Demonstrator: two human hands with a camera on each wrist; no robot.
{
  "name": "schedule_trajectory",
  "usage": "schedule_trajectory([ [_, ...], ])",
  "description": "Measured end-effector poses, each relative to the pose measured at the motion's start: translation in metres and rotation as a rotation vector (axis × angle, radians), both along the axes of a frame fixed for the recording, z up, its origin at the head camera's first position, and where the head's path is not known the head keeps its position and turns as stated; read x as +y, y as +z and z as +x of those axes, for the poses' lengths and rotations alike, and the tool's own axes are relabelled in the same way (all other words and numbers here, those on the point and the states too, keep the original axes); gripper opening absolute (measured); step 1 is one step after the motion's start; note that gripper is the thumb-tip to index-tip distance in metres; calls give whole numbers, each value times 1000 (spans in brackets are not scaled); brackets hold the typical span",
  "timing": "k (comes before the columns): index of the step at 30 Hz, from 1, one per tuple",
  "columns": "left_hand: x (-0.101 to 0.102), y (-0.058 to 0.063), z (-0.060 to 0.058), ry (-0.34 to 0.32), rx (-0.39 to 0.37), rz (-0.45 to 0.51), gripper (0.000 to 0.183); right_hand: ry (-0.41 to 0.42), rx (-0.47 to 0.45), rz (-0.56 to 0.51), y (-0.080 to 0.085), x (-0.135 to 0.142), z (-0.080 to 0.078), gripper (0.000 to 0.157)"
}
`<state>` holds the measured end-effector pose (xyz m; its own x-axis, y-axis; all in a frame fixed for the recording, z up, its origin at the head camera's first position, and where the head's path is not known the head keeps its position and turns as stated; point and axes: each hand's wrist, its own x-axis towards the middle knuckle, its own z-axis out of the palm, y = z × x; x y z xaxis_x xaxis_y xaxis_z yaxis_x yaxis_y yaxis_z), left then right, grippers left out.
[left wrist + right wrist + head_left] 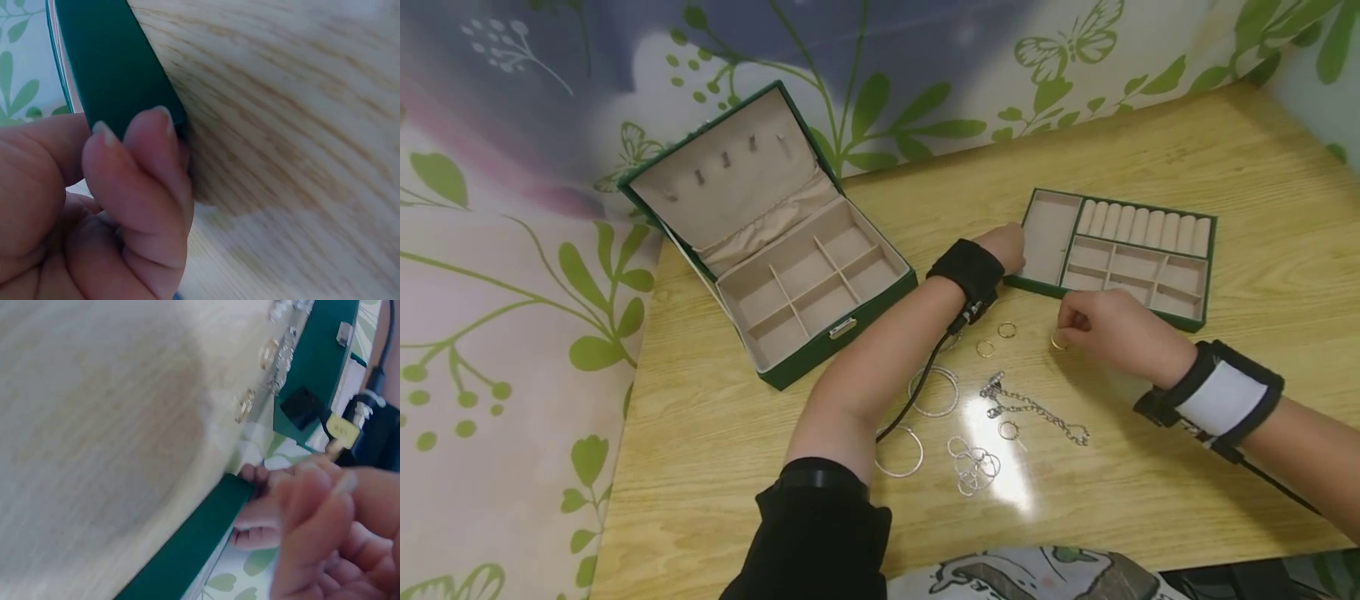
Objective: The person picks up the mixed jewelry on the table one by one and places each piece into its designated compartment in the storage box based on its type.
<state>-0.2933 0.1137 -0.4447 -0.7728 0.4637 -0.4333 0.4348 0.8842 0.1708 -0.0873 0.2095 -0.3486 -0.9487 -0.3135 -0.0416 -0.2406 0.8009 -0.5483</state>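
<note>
Tray, head view: right of the open box, towards the desk's far edge.
Left hand: grips the tray's near left corner. Too hard a push there might slide the tray.
Right hand: thumb and finger pinch the held ring, just off the tray's near edge. So small a ring could slip from a loose pinch and roll towards the desk's near edge.
Loose rings: two gold ones, between the hands.
Cable: runs from the left wrist over the bangles; an arm move could snag one, or drag it against the chain.
Corner, left wrist view: fingers curl against the tray's green side; the held ring is not in view.
Pinch, right wrist view: fingertips pressed together; the ring is too blurred to judge its seating.
</note>
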Motion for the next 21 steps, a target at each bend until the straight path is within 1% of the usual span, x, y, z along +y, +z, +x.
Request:
schedule_trajectory([
  [2, -7, 24, 17, 13, -18, 8, 31, -32, 26, -31, 4, 2, -2, 10],
  [3, -11, 41, 29, 18, -31, 11, 32, -54, 43, -45, 6, 3, -2, 9],
  [5, -22, 80, 56, 23, -45, 27, 33, -96, 80, -73, 8, 6, -4, 8],
  [7, -24, 82, 58, 24, -43, 47, 32, -143, 109, -97, 12, 8, -6, 8],
  [11, -26, 82, 59, 20, -33, 78, 33, -232, 212, -142, 18, 12, -9, 10],
  [15, -27, 78, 58, 27, -39, 112, 36, -273, 307, -199, 28, 16, -15, 16],
  [18, -28, 75, 57, 45, -56, 130, 37, -316, 307, -218, 39, 21, -21, 20],
  [21, -29, 73, 56, 52, -71, 145, 39, -364, 245, -222, 50, 28, -28, 25],
])
